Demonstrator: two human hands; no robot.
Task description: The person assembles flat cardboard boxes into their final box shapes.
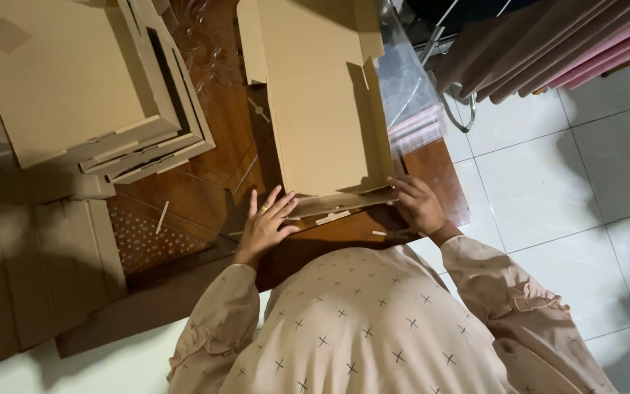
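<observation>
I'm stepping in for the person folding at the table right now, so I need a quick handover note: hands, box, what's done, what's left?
Left hand: fingers spread flat on the near flap of the cardboard box, holding nothing.
Right hand: fingers curled over the same flap's right corner.
The box lies flat and open on the wooden table, side walls partly raised.
Done: a stack of folded boxes sits at the left.
Left: the near flap is not yet tucked in; flat sheets wait lower left.
</observation>
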